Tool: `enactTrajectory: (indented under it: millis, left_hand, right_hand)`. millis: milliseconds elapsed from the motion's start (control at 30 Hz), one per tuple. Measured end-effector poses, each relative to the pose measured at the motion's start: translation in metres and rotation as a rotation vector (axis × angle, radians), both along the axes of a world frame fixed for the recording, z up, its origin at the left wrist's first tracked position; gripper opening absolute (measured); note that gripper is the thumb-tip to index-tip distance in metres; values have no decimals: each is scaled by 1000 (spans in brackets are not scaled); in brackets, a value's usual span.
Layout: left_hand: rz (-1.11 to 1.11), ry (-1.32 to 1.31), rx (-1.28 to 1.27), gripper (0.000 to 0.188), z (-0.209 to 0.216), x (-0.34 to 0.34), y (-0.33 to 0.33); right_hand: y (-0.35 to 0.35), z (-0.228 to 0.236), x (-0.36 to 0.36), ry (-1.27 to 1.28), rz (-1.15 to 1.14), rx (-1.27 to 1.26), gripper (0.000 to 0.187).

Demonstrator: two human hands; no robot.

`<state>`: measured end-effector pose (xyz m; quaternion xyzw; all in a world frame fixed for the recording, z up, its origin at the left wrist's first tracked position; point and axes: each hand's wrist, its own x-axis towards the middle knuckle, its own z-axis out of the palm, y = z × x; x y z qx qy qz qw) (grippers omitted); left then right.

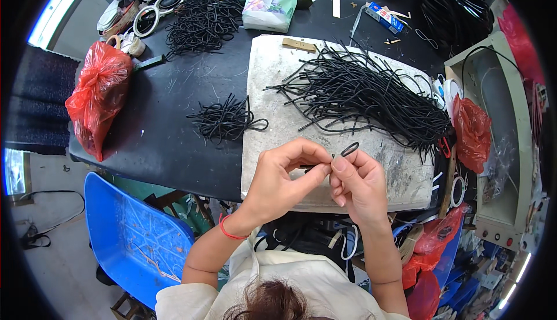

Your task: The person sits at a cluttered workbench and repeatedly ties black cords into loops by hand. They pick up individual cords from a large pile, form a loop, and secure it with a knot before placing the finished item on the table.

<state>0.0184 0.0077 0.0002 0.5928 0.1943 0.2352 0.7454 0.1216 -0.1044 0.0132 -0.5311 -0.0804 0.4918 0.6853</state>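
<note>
Beyond and left of the hands, a large heap of cords [203, 23] seems finished, as does the smaller looped pile [223, 120] nearer the left hand [284, 176], which pinches a black cord [350, 148]; the right hand [361, 182] grips its loop, apparently mid-work. Beyond the right hand, a bundle of unlooped cords [371, 97] probably remains.

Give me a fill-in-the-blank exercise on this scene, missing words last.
The looped cord held by the right hand is coloured ____.
The red bracelet circles the ____ wrist.
The large cord bundle lies to the ____ of the small cord bundle.
The lower-left bin is coloured ____.

Missing words: black; left; right; blue.
</note>
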Motion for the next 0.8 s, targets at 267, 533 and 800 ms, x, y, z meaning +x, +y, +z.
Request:
enactTrajectory:
  millis: [267,533,800]
  left_hand:
    - [2,57,206,27,1,-2,-2]
    - [-66,114,345,39,8,-5,-4]
    - [-174,185,338,21,10,-6,-2]
  right_hand:
    - [0,-10,-7,-204,-53,-47,18]
    - [-2,-13,-2,-570,-28,16,12]
    - [-4,-17,-6,-432,-168,-22,10]
